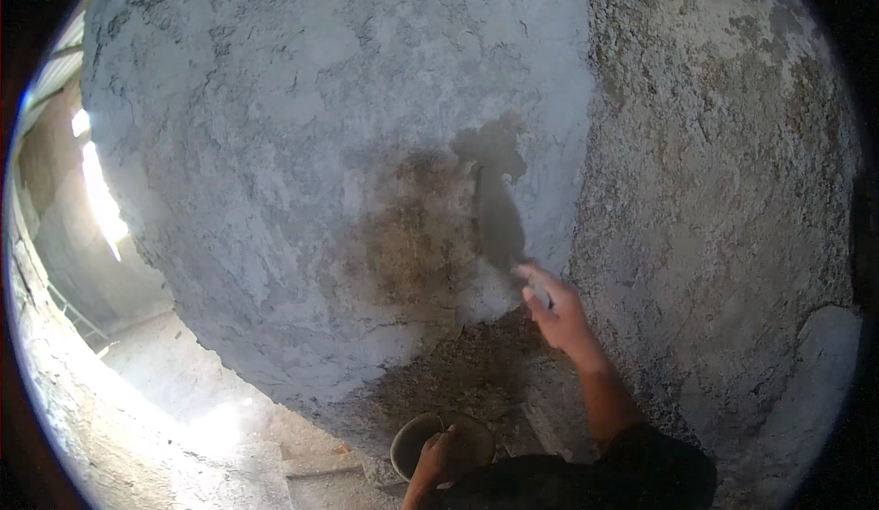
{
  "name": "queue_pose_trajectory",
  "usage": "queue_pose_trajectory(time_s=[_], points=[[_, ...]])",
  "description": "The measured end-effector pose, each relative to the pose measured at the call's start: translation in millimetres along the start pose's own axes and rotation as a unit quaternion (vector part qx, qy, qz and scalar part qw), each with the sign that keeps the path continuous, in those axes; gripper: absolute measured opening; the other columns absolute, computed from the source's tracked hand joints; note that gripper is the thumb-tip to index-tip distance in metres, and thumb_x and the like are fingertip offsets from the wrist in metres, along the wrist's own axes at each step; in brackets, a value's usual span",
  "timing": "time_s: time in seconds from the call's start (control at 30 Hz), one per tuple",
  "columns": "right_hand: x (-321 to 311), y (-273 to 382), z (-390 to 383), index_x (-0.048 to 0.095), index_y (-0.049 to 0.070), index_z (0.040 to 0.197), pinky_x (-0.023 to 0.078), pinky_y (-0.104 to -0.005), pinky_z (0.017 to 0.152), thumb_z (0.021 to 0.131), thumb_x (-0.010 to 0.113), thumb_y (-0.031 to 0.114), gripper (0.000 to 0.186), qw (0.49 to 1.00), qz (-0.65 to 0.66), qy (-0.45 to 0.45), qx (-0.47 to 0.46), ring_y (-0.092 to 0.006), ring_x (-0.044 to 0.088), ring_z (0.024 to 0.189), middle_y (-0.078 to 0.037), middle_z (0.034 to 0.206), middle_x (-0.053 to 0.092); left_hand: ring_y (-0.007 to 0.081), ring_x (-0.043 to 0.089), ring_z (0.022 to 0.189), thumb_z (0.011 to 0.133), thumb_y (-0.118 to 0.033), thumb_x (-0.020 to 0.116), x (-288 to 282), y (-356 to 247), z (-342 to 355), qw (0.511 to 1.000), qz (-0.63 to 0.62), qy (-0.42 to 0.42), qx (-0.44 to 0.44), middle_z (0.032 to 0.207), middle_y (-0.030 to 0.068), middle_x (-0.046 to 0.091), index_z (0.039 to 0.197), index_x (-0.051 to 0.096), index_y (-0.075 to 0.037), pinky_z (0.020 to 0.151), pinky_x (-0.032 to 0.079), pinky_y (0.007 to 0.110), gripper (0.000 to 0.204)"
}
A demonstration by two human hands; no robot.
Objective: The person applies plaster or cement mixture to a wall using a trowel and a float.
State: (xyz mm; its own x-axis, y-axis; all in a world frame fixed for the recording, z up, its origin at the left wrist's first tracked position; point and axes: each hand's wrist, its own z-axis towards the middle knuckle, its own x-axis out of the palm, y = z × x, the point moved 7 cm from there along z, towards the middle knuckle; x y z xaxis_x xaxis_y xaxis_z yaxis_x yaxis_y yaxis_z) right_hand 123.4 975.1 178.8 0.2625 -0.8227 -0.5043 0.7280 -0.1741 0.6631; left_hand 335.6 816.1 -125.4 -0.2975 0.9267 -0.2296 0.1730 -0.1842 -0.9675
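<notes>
My right hand (pixel 560 313) is raised against the wall (pixel 275 144), its fingers closed round the pale handle of what looks like a trowel (pixel 540 296); its blade is hard to make out. Just above the hand, a darker streak of wet mortar (pixel 499 208) runs up the wall. Left of the streak lies a damp brown patch (pixel 417 226) of bare, rough surface. Low down, my left hand (pixel 437 458) grips the edge of a round bucket (pixel 472 437). The bucket's inside is shadowed, so its contents cannot be told.
On the right, the wall turns into a rougher, unsmoothed grey-brown stretch (pixel 705 189). Dark crumbly material (pixel 472 363) shows below the damp patch. Past the wall's left edge are a bright opening (pixel 101 194) and a sunlit floor (pixel 174 363).
</notes>
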Motion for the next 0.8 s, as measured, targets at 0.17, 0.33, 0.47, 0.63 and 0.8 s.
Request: queue_pose_trajectory(time_s=[0.17,0.33,0.47,0.63,0.8], points=[[-36.2,-16.4,39.4,0.050,0.005,0.130,0.049,-0.0423,0.087,0.099,0.048,0.033,0.041,0.988,-0.098,-0.120,-0.010,-0.0359,0.060,0.110,-0.021,0.121,0.060,0.0322,0.059,0.106,0.091,-0.027,0.054,19.1,-31.9,0.9,0.996,0.065,0.059,-0.019,0.112,0.0212,0.061,0.128,0.053,0.002,0.089,0.046,0.036,0.047],[11.1,-33.3,7.5,0.048,0.005,0.132,0.049,-0.0435,0.088,0.100,0.044,0.035,0.043,0.996,-0.093,0.005,0.006,-0.0363,0.062,0.107,-0.025,0.118,0.060,0.0305,0.055,0.117,0.101,-0.033,0.040,28.8,-20.7,6.8,0.978,-0.056,0.038,-0.197,0.120,0.0223,0.060,0.128,0.056,-0.002,0.096,0.043,0.036,0.044],[24.1,-41.3,-23.4,0.047,0.004,0.131,0.050,-0.0441,0.085,0.101,0.043,0.036,0.044,0.998,-0.018,0.058,0.001,-0.0347,0.064,0.099,-0.025,0.113,0.060,0.0220,0.060,0.090,0.094,-0.033,0.056,24.5,-25.4,14.2,0.999,0.006,0.016,-0.044,0.096,0.0125,0.065,0.112,0.063,0.003,0.082,0.046,0.034,0.041],[-27.1,-34.9,4.8,0.047,0.004,0.130,0.050,-0.0439,0.073,0.101,0.045,0.033,0.041,0.997,-0.003,-0.076,-0.001,-0.0314,0.066,0.082,-0.023,0.099,0.064,0.0170,0.057,0.083,0.093,-0.039,0.056,27.1,-64.8,0.9,0.967,-0.101,0.027,-0.231,0.084,0.0089,0.063,0.105,0.065,0.005,0.074,0.044,0.031,0.046],[-6.3,-61.1,19.4,0.044,0.003,0.130,0.052,-0.0456,0.078,0.101,0.043,0.030,0.040,0.996,-0.078,-0.023,0.036,-0.0366,0.066,0.089,-0.024,0.106,0.063,0.0329,0.063,0.091,0.087,-0.024,0.060,29.7,-10.5,25.8,0.991,0.116,0.064,-0.009,0.099,0.0195,0.065,0.122,0.057,0.002,0.082,0.048,0.040,0.043]])
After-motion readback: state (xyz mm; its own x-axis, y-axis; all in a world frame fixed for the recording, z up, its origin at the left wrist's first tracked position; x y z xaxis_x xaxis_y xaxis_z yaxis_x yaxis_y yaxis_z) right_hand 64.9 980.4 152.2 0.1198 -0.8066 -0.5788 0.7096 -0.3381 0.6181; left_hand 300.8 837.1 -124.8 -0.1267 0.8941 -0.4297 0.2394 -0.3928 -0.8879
